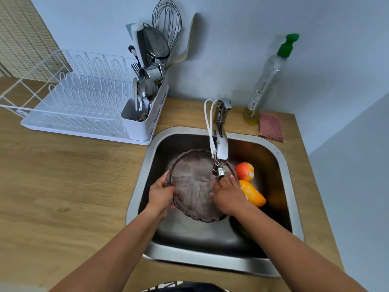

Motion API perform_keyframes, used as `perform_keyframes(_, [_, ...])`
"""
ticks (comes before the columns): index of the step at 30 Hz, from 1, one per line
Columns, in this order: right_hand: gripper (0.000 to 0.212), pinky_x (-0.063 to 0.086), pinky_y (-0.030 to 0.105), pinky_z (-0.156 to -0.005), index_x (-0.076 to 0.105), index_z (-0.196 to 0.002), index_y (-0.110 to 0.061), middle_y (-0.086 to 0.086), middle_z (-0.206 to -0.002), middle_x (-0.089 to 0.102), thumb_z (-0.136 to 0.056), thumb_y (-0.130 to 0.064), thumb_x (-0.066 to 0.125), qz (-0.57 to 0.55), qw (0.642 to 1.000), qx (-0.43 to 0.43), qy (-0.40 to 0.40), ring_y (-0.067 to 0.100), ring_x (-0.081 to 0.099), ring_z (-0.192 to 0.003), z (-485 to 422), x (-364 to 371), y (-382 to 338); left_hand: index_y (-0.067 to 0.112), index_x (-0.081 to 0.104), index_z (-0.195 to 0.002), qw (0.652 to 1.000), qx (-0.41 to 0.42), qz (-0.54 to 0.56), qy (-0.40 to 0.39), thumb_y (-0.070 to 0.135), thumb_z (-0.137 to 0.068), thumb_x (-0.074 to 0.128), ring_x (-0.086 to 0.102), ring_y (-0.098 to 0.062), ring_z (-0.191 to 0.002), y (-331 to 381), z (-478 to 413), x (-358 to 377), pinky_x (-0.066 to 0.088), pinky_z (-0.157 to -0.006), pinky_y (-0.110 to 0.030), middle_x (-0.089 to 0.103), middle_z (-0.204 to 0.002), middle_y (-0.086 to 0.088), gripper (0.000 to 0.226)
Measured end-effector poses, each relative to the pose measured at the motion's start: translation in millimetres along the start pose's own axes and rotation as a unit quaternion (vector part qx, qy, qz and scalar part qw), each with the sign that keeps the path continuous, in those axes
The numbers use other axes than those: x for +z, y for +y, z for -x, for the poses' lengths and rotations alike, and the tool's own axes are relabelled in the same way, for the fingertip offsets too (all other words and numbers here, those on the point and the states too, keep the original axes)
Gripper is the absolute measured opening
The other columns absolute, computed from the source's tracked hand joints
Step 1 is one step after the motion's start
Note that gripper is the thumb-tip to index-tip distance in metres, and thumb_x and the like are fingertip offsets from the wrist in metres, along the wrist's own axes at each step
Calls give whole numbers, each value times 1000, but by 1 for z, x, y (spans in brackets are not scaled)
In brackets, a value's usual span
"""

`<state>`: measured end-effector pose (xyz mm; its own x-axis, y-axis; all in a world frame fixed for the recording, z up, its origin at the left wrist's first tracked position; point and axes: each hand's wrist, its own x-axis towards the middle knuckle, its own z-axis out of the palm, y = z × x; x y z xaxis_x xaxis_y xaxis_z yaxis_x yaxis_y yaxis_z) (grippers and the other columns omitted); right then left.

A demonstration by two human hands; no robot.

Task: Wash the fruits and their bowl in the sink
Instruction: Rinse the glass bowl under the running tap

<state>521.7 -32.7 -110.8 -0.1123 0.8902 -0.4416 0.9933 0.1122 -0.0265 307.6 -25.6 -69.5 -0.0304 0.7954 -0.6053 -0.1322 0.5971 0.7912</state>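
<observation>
The sink (210,263) is set into a wooden surface (63,186), and both forearms are extended over its near rim. The bowl (193,186), dark, translucent and scalloped at the edge, is held inside the sink, tilted toward the viewer, under the faucet (221,144). The left hand (161,193) is clamped on the bowl's left rim, with the fingers curled round the edge. The right hand (228,197) is laid on the bowl's right side; its fingers are fairly straight, together, and pressed against the inner face just below the spout. The inner face looks wet.

Two fruits are located in the sink, to the right of the bowl. A long yellow-orange fruit (253,194) is partly covered by the right hand. A round red-orange fruit (244,171) is placed just behind it, near the spout.

Behind the sink, at the right, a pink sponge (271,127) is laid on the surface beside a bottle (267,76) with a green pump. At the left, a white rack (73,102) is positioned on the surface. Its caddy (143,123) is filled with utensils, including a whisk (167,22).
</observation>
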Motion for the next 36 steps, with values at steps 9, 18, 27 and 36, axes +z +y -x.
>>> perform_keyframes(9, [51,5,44,-123,22,-154,-35,-9,-165,2,-104,-32,33,-112,976,-183,-32,16,-5,-152,8,-4,-29,33,66,-125,999,16,25,12,-18,-83,49,70,-23,-84,10,-7,11,59,-56,-35,74,-93,-1,68])
perform_keyframes(18, [54,-8,50,-120,26,-153,-19,10,-165,6,-102,-36,25,64,998,12,8,29,-2,-152,-1,-14,10,32,61,-128,1000,-27,9,-1,-16,-85,47,67,-27,-89,-1,-3,10,56,-49,-33,68,-98,-3,66])
perform_keyframes(27, [43,27,36,-118,45,-144,-34,-4,-157,37,-102,-41,39,-183,970,-140,-74,18,28,-146,22,-3,-20,33,60,-133,1000,-14,18,13,-16,-84,47,66,-24,-90,3,-10,14,57,-51,-34,69,-100,0,70])
perform_keyframes(36, [41,55,44,-86,59,-130,-24,5,-121,60,-92,-37,61,-411,862,198,221,26,63,-102,36,-23,41,24,58,-126,998,-49,-20,29,-14,-86,44,68,-33,-76,3,-22,-10,61,-59,-55,68,-96,-10,57])
